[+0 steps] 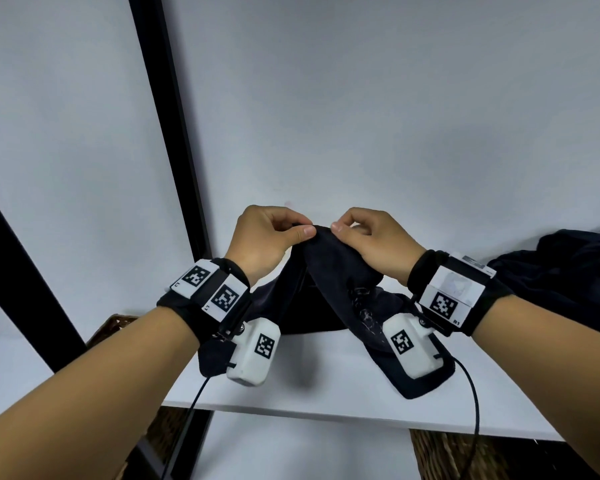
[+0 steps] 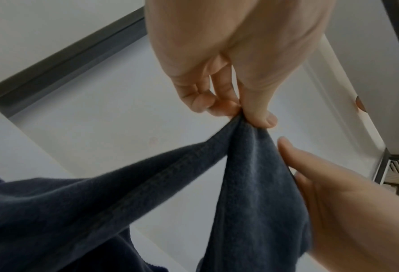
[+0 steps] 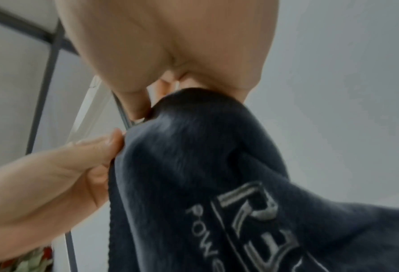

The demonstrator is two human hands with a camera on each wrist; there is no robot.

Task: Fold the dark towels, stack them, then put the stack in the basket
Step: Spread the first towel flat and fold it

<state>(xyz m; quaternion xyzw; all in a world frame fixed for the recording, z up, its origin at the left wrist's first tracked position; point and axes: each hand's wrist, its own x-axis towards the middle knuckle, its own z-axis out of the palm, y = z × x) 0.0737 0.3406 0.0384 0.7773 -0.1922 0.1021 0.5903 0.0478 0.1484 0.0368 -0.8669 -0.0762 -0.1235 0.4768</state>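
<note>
A dark navy towel [image 1: 329,268] hangs bunched from both hands above the white table [image 1: 326,386], its lower ends draped on the tabletop. My left hand [image 1: 302,229] pinches its top edge between thumb and fingers, and the left wrist view shows that pinch [image 2: 247,116] on the towel [image 2: 251,184]. Right beside it, my right hand [image 1: 340,230] pinches the same edge. The right wrist view shows the towel [image 3: 217,165] with a grey printed logo, draped over my right hand [image 3: 151,108]. A second dark towel [image 1: 568,271] lies crumpled at the table's right end.
Part of a wicker basket [image 1: 116,323] shows past the table's left edge, below it. More wicker [image 1: 465,455] sits under the table's front at lower right. A black post [image 1: 167,123] rises against the white wall on the left. Cables hang from both wrist cameras.
</note>
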